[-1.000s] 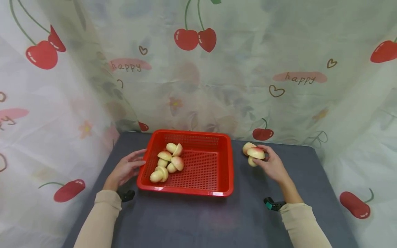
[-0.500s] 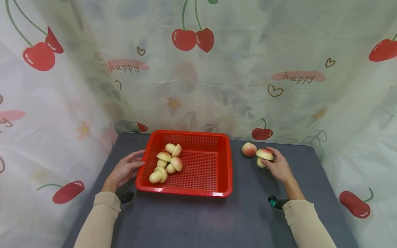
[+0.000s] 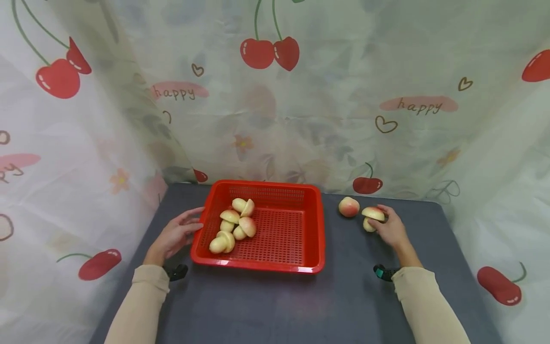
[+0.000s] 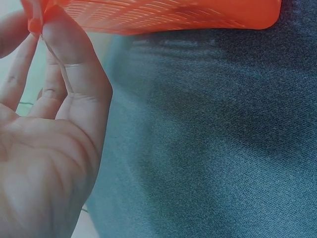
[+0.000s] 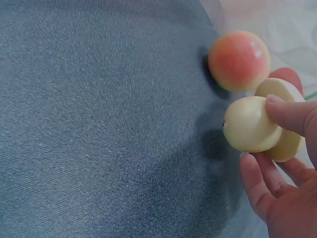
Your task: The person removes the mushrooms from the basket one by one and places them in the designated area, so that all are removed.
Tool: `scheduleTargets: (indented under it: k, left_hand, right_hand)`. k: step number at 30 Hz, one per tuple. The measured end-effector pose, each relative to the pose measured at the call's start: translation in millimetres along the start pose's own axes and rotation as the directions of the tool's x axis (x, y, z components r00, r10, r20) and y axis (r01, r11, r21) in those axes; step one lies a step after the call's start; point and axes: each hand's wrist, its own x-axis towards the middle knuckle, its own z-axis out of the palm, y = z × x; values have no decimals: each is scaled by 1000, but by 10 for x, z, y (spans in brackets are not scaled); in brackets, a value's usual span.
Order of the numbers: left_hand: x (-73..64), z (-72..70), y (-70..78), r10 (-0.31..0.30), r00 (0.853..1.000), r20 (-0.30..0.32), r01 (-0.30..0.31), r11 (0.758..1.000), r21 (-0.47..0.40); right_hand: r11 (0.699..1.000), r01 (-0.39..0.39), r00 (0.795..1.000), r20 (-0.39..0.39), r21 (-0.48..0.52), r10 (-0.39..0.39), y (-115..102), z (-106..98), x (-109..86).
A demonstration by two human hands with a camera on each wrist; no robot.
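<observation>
At the right of the head view, my right hand (image 3: 393, 231) pinches a toy mushroom (image 3: 373, 214) with a cream stem and a reddish cap. In the right wrist view, the thumb lies against the mushroom (image 5: 251, 124) where stem and cap meet, with fingers below. Just left of it, a round red-and-cream thing (image 3: 349, 207) rests on the table; whether it has a stem is hidden. My left hand (image 3: 174, 236) grips the left rim of a red plastic basket (image 3: 315, 229). Thumb and fingers pinch that rim in the left wrist view. Several similar mushrooms (image 3: 229, 217) lie in the basket's left part.
The dark grey table (image 3: 258, 306) extends in front of the basket and to both sides. A cherry-printed cloth (image 3: 318, 105) hangs behind and at both sides of the table, close to its far edge.
My right hand has moved right with the mushroom, away from the round red-and-cream thing that was partly behind it. The left hand and the basket have stayed in place.
</observation>
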Motion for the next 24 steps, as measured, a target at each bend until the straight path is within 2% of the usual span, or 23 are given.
scheduleTargets:
  k: [6,15,24]
  left_hand:
    - [19,-4,2,-6,1000,-4,6,1000,0]
    - [45,11,-7,-5,1000,-6,5,1000,16]
    - [12,16,-1,7,1000,-7,-7,1000,15]
  right_hand:
    - [1000,-10,1000,-7,-23,10,44,-16,65]
    - [998,-56,998,19,37,56,98,9,26]
    - [995,-94,995,50,39,92,107,33,20]
